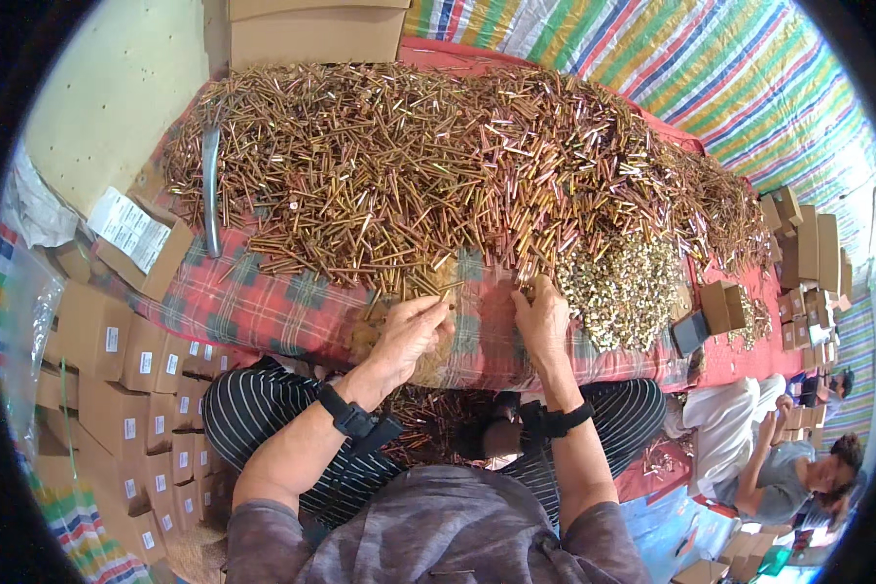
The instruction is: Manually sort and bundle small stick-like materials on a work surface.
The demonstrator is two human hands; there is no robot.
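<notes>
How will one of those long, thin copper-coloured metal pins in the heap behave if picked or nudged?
The long, thin copper-coloured metal pins look stiff: their shafts are straight. Their shiny surfaces may make them somewhat slippery. Pulling one out would probably shift its neighbours, since they lie crossed over each other.

Makeshift workshop: coppery metal rods (389, 165) heaped high, labelled cartons (102, 404) stacked, striped sheeting (696, 63) behind (another person (786, 482) nearby).

Thin copper-coloured rods (409, 175) along the far edge of the plaid worktop (302, 310), left hand (411, 336) and right hand (545, 319) toward the near edge (grip unclear), curved metal bar (211, 190) near the left edge, small gold pieces (621, 292) beside the right hand.
</notes>
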